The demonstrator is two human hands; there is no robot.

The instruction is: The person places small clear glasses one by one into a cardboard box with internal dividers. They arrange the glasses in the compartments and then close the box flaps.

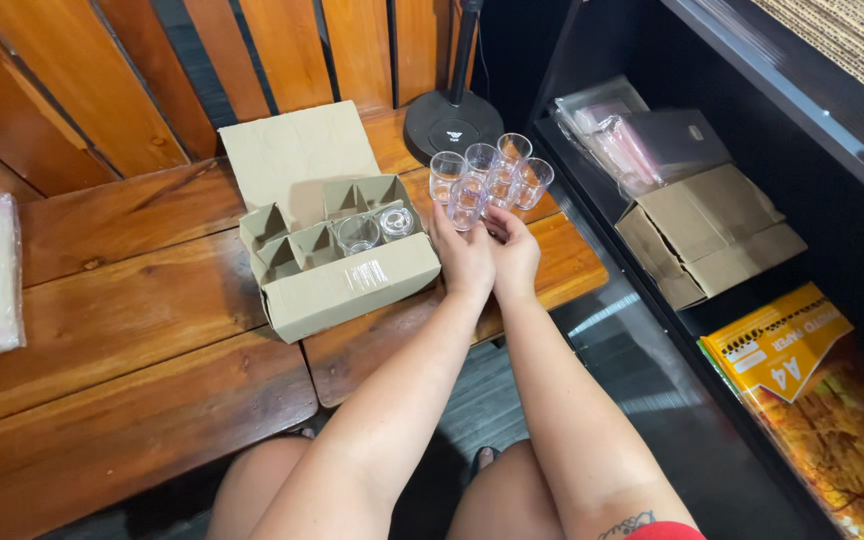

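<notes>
Your left hand [464, 258] and right hand [514, 255] lay side by side on the wooden bench [132, 320], fingers touching the clustered clear glasses [487, 175]; the open cardboard box [337, 265], just beside, held two more glasses [376, 228].

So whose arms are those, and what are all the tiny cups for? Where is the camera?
There is no machine here. The camera sits on a person's head and looks down, so you see their own two arms and their knees at the bottom of the picture.

The left hand and the right hand are side by side, touching a cluster of small clear glasses that stand on a wooden bench. Whether the fingers are gripping one or only touching is hard to tell.

Beside the hands is an open cardboard box with little compartments. Two more glasses sit inside; the other compartments look empty.

Behind the glasses is the round black base of a stand. To the right is a dark shelf holding a brown box and a yellow packet of paper.
</notes>
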